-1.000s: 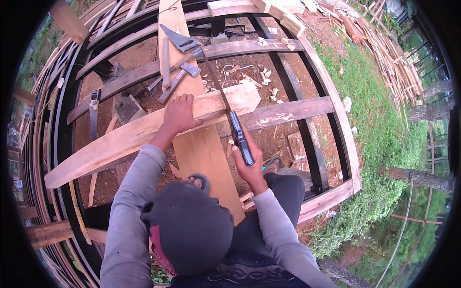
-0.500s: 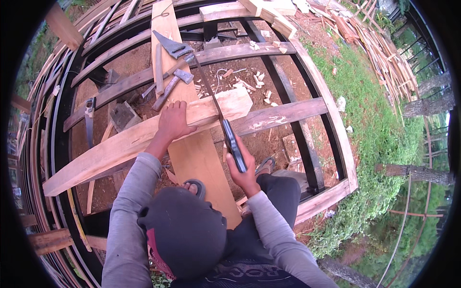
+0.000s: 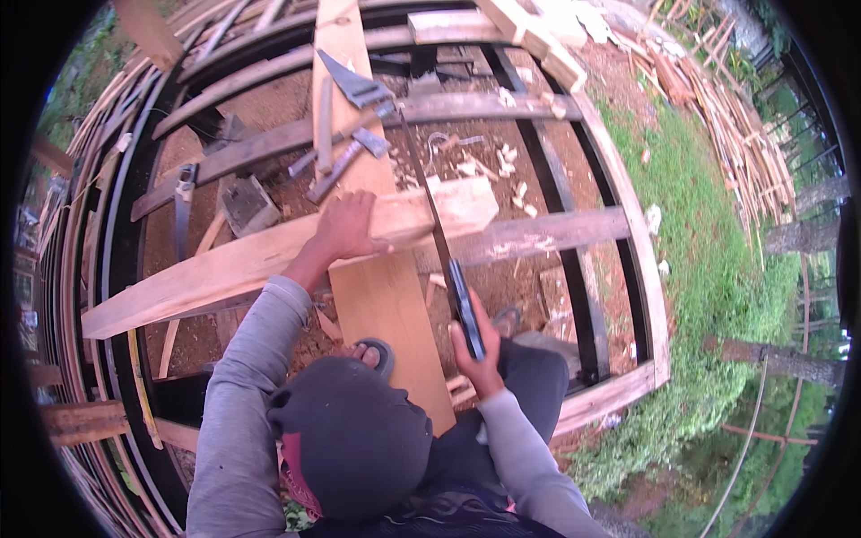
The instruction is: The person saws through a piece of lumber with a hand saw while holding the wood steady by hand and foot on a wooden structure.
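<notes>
A long pale wooden beam (image 3: 224, 262) lies slantwise in front of me, across a flat plank (image 3: 384, 309). My left hand (image 3: 348, 226) grips the beam from above, fingers over its far side and thumb toward the right. My right hand (image 3: 482, 357) is closed around the dark handle of a handsaw (image 3: 464, 309). Its thin blade crosses the beam near the right end, just right of my left hand. Whether the blade has cut into the wood cannot be made out. Beyond the beam, a hammer (image 3: 344, 169) and a second handsaw (image 3: 360, 90) rest on the plank.
A frame of dark bars and wooden slats (image 3: 529, 235) surrounds me, with gaps down to earth and wood offcuts (image 3: 523, 199). Another saw (image 3: 182, 211) hangs at the left. Grass (image 3: 708, 269) and stacked wood strips (image 3: 744, 152) lie right. My sandalled foot (image 3: 377, 357) is near the plank.
My right hand has drawn the handsaw back toward me, its handle now lower and farther from the beam. My left hand stays on the beam. The whole view has shifted slightly.
</notes>
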Tool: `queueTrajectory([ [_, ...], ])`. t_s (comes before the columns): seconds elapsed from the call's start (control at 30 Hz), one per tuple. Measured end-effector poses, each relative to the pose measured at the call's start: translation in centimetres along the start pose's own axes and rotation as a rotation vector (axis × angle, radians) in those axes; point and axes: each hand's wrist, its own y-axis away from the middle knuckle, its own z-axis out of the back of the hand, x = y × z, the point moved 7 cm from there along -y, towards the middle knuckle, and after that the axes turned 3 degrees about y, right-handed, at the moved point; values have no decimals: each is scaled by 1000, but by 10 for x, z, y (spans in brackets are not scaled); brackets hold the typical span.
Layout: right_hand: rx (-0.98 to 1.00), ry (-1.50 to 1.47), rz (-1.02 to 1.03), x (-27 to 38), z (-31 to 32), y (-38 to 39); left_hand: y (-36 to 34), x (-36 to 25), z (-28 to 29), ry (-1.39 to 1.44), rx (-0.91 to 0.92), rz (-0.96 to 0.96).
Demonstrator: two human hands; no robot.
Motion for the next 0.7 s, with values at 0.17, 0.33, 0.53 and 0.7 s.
queueTrajectory([
  [0.17,-44,-110,79,5,-7,-54,25,14,16,-20,-312,-196],
  [0.33,107,-24,-187,38,3,-7,35,31,14,-73,-118,65],
  [0.53,57,144,-117,85,96,178,33,8,22,-94,-55,83],
  [0.7,77,66,-42,13,3,8,32,7,21,-98,-103,68],
])
